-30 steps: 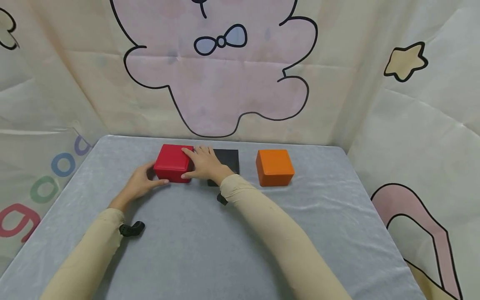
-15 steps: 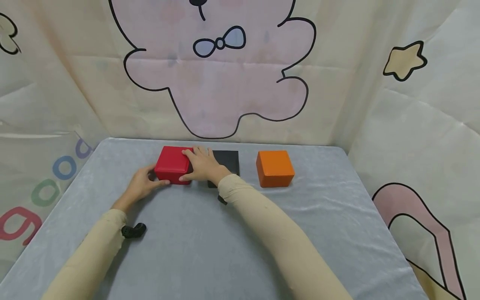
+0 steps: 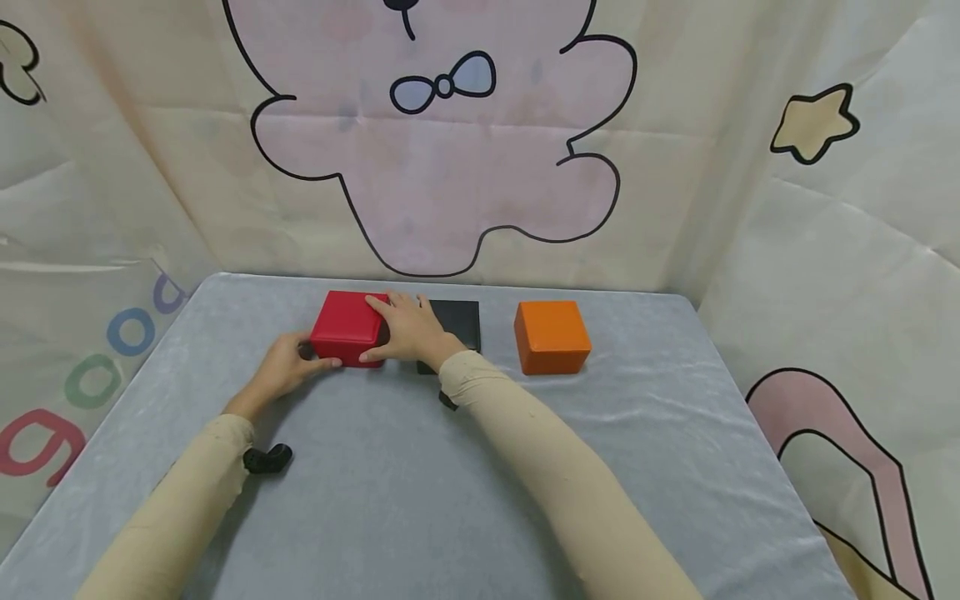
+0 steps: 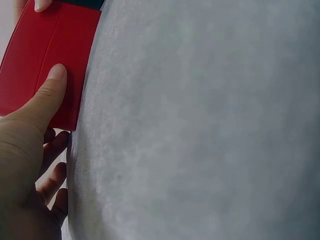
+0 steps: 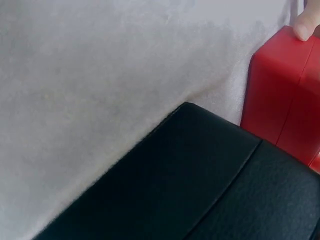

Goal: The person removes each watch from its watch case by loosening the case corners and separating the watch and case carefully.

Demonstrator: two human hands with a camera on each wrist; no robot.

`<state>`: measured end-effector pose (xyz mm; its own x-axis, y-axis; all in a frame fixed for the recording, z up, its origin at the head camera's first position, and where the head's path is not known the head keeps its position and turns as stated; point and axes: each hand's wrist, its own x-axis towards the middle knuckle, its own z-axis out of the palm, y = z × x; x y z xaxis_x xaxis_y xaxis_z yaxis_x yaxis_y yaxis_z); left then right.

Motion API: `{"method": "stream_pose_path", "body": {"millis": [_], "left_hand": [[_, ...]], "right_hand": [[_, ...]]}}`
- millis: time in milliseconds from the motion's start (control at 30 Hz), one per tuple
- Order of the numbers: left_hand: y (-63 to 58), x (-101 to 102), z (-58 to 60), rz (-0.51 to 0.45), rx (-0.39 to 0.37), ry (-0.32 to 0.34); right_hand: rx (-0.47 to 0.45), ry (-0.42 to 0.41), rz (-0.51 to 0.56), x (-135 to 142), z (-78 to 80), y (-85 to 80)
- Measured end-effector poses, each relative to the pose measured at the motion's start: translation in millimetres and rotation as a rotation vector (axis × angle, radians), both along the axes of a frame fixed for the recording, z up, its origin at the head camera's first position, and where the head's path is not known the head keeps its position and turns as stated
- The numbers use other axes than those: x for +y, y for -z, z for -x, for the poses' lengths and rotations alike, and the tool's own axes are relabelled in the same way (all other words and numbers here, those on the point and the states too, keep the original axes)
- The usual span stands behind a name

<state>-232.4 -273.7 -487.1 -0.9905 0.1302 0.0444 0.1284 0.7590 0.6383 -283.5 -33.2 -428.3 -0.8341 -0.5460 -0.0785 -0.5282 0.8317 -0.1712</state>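
A red box (image 3: pixel 347 315) sits on the left of the table's far part, between both hands. My left hand (image 3: pixel 283 368) holds its left end; in the left wrist view the thumb (image 4: pixel 57 82) presses the seamed front face, and the other fingers curl below, partly hidden. From the right, my right hand (image 3: pixel 414 332) grips the same box, thumb on the front and fingers across the top right edge. Behind that hand stands a black box (image 3: pixel 457 321), partly covered by it. The right wrist view shows the black box (image 5: pixel 165 175) close up, with the red box (image 5: pixel 280 95) beyond.
An orange box (image 3: pixel 551 336) stands to the right of the black one, with a gap between. Grey-blue cloth (image 3: pixel 390 492) covers the table. A printed curtain (image 3: pixel 480 183) hangs behind the far edge, and more hangs at both sides.
Both hands keep their places on the red box. The whole head view shifts slightly; no box visibly moves on the table.
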Motion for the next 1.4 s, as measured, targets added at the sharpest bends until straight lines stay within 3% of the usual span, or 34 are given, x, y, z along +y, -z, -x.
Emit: {"method": "stream_pose_path", "body": {"millis": [333, 867, 1233, 1400], "left_hand": [[-5.5, 2, -2.4, 0.024, 0.000, -0.006], [-4.9, 1, -1.5, 0.075, 0.011, -0.010], [-7.2, 3, -2.3, 0.109, 0.011, -0.007], [-9.1, 5, -2.0, 0.123, -0.004, 0.001]], "right_hand": [[0.024, 0.002, 0.030, -2, 1.9, -2.4], [-0.043, -0.032, 0.128, 4, 11.6, -9.2], [-0.115, -0.024, 0.200, 3, 19.9, -12.2], [-0.192, 0.015, 0.278, 7, 23.1, -12.1]]}}
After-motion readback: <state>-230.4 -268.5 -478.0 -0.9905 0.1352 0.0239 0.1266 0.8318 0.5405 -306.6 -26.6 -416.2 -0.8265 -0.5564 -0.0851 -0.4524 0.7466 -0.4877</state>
